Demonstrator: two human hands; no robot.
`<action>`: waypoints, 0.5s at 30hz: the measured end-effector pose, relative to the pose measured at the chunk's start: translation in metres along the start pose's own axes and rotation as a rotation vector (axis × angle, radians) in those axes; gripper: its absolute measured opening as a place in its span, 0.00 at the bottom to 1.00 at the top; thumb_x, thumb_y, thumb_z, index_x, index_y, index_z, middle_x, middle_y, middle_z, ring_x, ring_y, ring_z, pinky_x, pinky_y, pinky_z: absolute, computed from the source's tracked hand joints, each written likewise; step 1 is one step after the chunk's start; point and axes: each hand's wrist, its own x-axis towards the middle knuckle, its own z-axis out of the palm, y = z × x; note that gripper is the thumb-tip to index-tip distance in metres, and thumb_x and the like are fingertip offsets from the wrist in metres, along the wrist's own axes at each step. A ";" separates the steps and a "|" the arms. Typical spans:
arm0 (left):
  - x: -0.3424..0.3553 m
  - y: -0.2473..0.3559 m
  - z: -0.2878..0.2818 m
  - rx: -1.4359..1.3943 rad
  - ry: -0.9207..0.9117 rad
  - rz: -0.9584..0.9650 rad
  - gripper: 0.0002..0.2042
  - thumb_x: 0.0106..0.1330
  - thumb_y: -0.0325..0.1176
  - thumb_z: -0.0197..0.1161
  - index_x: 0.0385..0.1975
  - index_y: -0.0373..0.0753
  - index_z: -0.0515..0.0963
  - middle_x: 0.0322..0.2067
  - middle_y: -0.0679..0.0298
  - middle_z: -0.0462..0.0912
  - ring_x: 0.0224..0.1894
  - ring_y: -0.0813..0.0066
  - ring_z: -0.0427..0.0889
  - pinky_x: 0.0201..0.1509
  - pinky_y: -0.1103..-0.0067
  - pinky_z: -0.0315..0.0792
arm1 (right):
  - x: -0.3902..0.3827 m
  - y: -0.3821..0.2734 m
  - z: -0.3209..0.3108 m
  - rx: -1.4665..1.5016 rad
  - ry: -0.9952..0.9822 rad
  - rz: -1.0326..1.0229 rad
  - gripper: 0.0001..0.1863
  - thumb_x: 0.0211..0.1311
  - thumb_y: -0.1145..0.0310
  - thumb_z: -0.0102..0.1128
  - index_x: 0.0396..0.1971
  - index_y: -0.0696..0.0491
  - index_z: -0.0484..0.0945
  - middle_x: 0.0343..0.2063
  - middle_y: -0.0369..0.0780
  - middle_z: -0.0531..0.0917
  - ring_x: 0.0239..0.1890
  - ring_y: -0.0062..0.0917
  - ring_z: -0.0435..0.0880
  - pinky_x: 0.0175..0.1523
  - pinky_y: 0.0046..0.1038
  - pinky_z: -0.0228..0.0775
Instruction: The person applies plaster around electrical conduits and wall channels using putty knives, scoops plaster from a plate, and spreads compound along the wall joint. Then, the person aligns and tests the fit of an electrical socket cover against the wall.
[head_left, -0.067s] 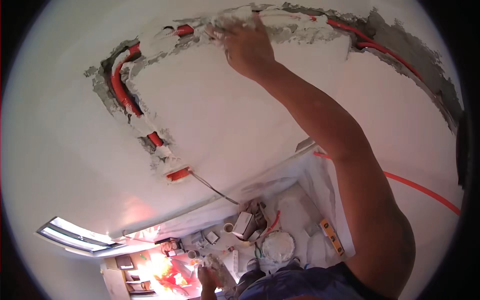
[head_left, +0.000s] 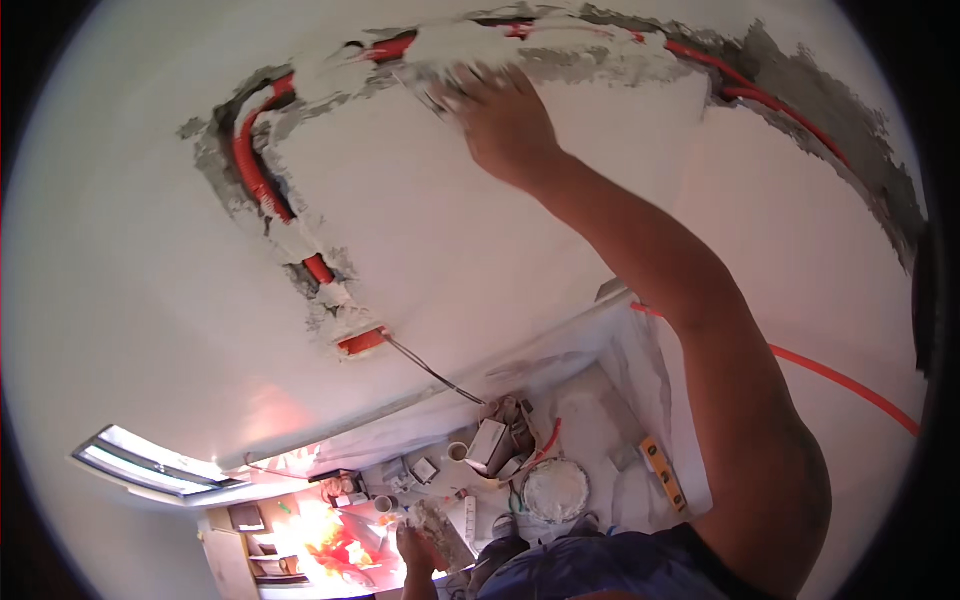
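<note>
My right hand (head_left: 508, 125), its fingers whitened with plaster and smeared by motion, is at the lower edge of a wall channel. Whether it grips a tool is unclear. Fresh white plaster (head_left: 465, 42) lies in the channel just above it. Red corrugated conduit (head_left: 247, 165) shows in the gaps between plastered stretches. Low in the view, my left hand (head_left: 413, 548) is closed on a plaster-smeared flat trowel (head_left: 440, 532). A red wall box (head_left: 362, 341) with a cable coming out is set at the channel's lower end.
On the floor stand a round bucket of white plaster (head_left: 556, 492), an orange spirit level (head_left: 662, 472), a small box (head_left: 489, 447) and cups. Red conduit (head_left: 850, 383) crosses at the right. A window (head_left: 155, 462) and sunlit shelving (head_left: 262, 550) are at lower left.
My right hand has moved slightly down, off the plaster patch, which now shows more fully. My left hand and the trowel have shifted slightly.
</note>
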 end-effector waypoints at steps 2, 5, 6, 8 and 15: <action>-0.019 0.019 0.014 -0.103 -0.007 -0.073 0.10 0.60 0.32 0.54 0.39 0.37 0.73 0.32 0.62 0.74 0.33 0.70 0.74 0.36 0.75 0.69 | -0.023 -0.019 -0.019 0.089 -0.052 -0.045 0.28 0.59 0.67 0.55 0.62 0.37 0.69 0.60 0.35 0.72 0.60 0.27 0.71 0.68 0.43 0.51; -0.034 0.031 0.027 -0.116 -0.041 -0.126 0.11 0.64 0.34 0.51 0.42 0.38 0.72 0.29 0.68 0.70 0.31 0.78 0.70 0.35 0.80 0.66 | 0.005 -0.036 -0.026 0.093 -0.009 -0.100 0.29 0.59 0.68 0.55 0.63 0.38 0.67 0.59 0.34 0.72 0.60 0.24 0.71 0.66 0.48 0.52; -0.033 0.032 0.027 -0.032 -0.050 -0.140 0.10 0.66 0.36 0.49 0.42 0.38 0.71 0.29 0.70 0.68 0.31 0.80 0.68 0.35 0.81 0.65 | 0.030 -0.038 -0.023 0.090 0.188 -0.081 0.25 0.61 0.67 0.54 0.60 0.38 0.71 0.57 0.34 0.74 0.58 0.26 0.73 0.66 0.49 0.51; -0.032 0.027 0.028 -0.030 -0.035 -0.121 0.09 0.67 0.36 0.49 0.40 0.39 0.72 0.27 0.71 0.68 0.29 0.81 0.67 0.33 0.81 0.65 | 0.067 -0.043 -0.022 0.085 0.357 -0.053 0.21 0.62 0.65 0.53 0.56 0.38 0.74 0.55 0.35 0.76 0.57 0.28 0.75 0.66 0.51 0.50; -0.018 0.019 0.013 0.055 0.008 -0.093 0.10 0.69 0.40 0.49 0.37 0.41 0.72 0.26 0.72 0.68 0.27 0.81 0.68 0.33 0.80 0.64 | 0.024 -0.085 0.004 0.161 0.134 -0.121 0.21 0.64 0.64 0.50 0.58 0.42 0.72 0.57 0.39 0.74 0.59 0.33 0.72 0.66 0.48 0.49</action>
